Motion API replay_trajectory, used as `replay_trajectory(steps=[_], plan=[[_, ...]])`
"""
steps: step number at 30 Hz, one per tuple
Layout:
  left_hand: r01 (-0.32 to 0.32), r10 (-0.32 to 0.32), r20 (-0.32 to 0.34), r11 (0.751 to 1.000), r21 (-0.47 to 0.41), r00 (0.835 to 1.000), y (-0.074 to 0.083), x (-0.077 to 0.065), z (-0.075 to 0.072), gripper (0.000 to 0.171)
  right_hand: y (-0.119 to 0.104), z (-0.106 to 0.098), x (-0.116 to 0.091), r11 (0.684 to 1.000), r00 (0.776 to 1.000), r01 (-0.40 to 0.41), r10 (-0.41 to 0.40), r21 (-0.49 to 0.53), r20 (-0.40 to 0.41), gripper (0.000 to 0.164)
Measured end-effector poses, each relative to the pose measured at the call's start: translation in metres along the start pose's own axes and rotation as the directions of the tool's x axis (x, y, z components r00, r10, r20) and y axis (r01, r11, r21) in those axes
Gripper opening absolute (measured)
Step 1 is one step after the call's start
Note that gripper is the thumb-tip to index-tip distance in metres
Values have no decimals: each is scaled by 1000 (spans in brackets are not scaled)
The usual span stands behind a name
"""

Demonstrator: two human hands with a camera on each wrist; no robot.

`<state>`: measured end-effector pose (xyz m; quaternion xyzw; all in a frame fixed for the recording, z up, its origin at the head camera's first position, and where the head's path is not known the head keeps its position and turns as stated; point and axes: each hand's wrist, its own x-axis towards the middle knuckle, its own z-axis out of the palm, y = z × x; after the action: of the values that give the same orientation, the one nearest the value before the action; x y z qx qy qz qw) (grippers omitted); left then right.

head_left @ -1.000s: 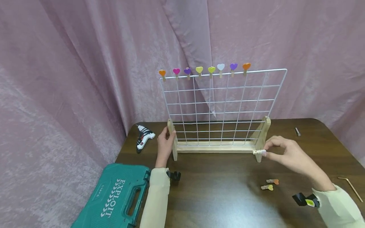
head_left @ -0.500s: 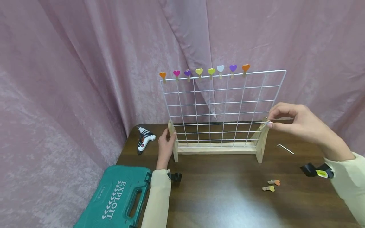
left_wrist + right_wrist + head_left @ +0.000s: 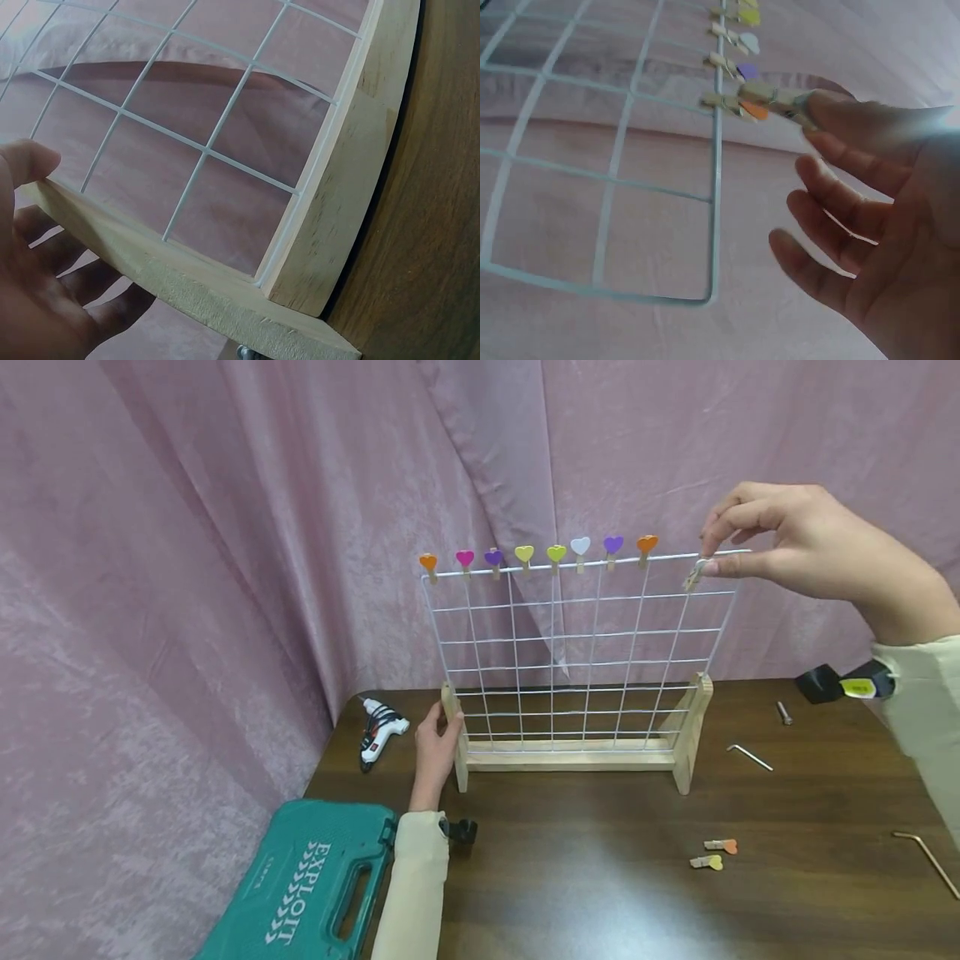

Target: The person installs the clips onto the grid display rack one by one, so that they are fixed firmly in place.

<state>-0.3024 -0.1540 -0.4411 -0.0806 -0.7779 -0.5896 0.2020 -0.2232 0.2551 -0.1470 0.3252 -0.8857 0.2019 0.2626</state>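
A white wire grid (image 3: 592, 602) stands upright in a wooden stand (image 3: 570, 762). Several wooden mini clothespins with coloured hearts line its top bar, such as an orange one (image 3: 647, 545) and a white one (image 3: 581, 547). My right hand (image 3: 810, 543) pinches another mini clothespin (image 3: 772, 99) between thumb and index finger, near the right part of the top bar. In the right wrist view that clothespin looks apart from the bar; its heart is hidden. My left hand (image 3: 435, 747) grips the stand's left upright (image 3: 150, 262), thumb on one side and fingers on the other.
Two mini clothespins, one orange (image 3: 722, 845) and one yellow (image 3: 707, 862), lie on the table. A hex key (image 3: 750, 757), a bolt (image 3: 783, 713) and a brass-coloured bent rod (image 3: 928, 860) are at right. A glue gun (image 3: 381, 732) and green case (image 3: 300, 877) are at left.
My right hand has risen with the clothespin from the stand's right foot to the level of the top bar. My left hand stays at the left upright.
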Motion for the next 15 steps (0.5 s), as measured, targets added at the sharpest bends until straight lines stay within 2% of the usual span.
replay_trajectory(steps=[4, 9, 15], plan=[[-7, 7, -8, 1000, -10, 1000, 1, -1, 0, 38, 4, -2, 15, 996, 999, 50, -50, -71, 6, 13], [-2, 3, 12, 1000, -24, 1000, 1, -2, -1, 40, 7, -3, 25, 995, 999, 39, -38, -94, 17, 9], [1, -1, 26, 1000, -23, 1000, 1, -2, -2, 43, 9, -5, 37, 988, 998, 63, -62, -143, 17, 9]])
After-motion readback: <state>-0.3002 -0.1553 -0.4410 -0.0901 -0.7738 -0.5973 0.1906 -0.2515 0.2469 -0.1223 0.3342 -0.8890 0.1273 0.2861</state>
